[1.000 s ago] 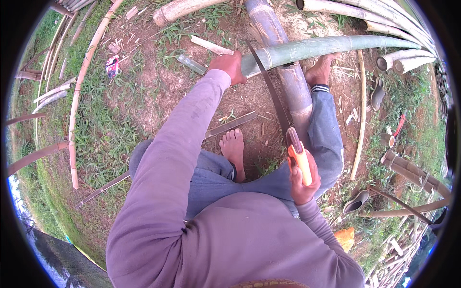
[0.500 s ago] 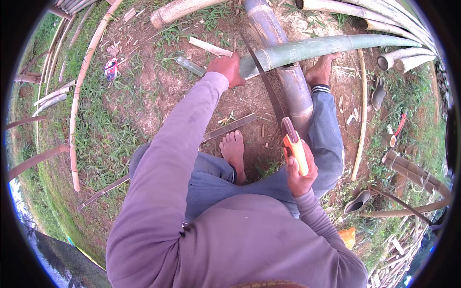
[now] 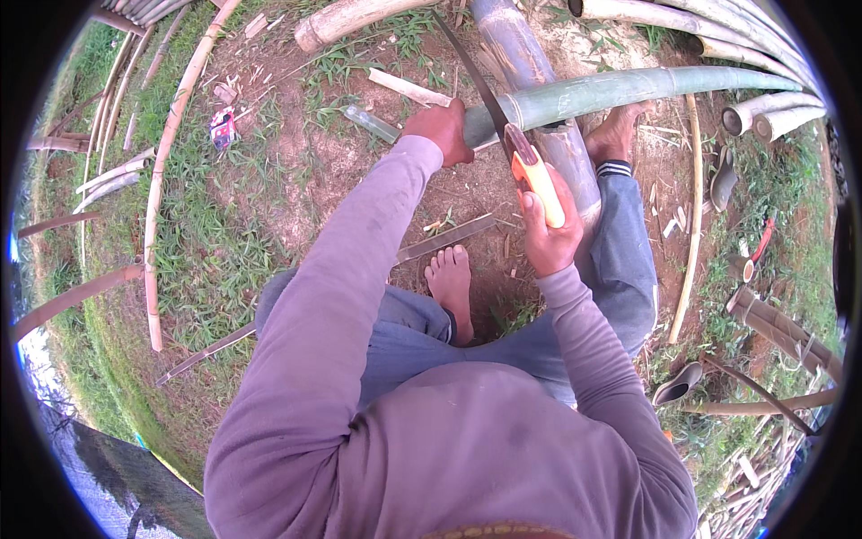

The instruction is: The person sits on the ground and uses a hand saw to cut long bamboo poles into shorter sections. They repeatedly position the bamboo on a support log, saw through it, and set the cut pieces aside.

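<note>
Your left hand point(image 3: 442, 133) clasps one end, likely the best hold, of the green bamboo pole point(image 3: 620, 92), probably stiff and slick, across the grey bamboo log point(image 3: 567, 166), right hand point(image 3: 555, 226) gripping the orange-handled saw point(image 3: 482, 86).

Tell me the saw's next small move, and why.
Probably draw the orange-handled metal saw back toward the body: the right hand holding it is close to the round green bamboo pole, most of the dark blade reaches past, and the left hand holds the pole's end.
</note>
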A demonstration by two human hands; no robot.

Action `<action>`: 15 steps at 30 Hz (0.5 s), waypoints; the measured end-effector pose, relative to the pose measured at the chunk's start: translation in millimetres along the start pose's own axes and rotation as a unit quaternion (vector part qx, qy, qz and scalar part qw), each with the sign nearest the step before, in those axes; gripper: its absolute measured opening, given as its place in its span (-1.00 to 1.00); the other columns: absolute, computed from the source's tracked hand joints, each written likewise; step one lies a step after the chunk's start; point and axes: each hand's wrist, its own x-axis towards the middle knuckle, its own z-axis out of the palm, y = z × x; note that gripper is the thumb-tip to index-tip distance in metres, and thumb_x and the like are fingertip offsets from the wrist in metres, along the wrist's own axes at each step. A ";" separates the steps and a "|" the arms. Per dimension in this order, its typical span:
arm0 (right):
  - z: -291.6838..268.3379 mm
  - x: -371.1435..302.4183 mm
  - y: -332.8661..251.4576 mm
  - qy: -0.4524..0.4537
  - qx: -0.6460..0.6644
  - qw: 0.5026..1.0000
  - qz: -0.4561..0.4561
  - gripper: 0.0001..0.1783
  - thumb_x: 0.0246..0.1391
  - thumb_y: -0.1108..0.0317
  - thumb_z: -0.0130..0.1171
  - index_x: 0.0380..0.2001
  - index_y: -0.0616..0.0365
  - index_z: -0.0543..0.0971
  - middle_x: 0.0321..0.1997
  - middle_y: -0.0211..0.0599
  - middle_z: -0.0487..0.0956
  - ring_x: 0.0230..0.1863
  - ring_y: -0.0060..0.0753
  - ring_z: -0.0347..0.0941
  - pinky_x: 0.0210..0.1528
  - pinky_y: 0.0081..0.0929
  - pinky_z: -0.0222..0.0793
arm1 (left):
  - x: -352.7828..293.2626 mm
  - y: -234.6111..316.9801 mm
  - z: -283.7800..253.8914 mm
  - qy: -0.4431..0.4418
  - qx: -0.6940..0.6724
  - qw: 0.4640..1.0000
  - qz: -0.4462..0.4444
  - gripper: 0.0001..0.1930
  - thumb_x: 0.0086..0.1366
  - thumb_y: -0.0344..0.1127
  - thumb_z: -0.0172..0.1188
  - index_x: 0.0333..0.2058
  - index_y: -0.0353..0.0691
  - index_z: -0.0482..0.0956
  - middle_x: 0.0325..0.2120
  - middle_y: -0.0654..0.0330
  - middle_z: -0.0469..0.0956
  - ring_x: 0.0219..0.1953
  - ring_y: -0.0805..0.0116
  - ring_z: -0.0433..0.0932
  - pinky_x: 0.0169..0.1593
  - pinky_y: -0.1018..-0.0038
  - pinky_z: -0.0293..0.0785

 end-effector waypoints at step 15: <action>10.6 4.1 16.0 0.011 0.073 0.997 0.024 -0.45 0.33 0.42 0.37 0.33 0.35 0.55 0.28 0.05 0.68 0.27 -0.19 0.66 0.30 -0.28 0.54 | 48.2 -40.3 -5.9 -0.220 -0.178 0.958 0.046 -0.12 -0.13 0.06 0.63 0.16 -0.27 0.63 0.08 -0.09 0.72 0.09 0.00 0.72 0.20 0.23 0.59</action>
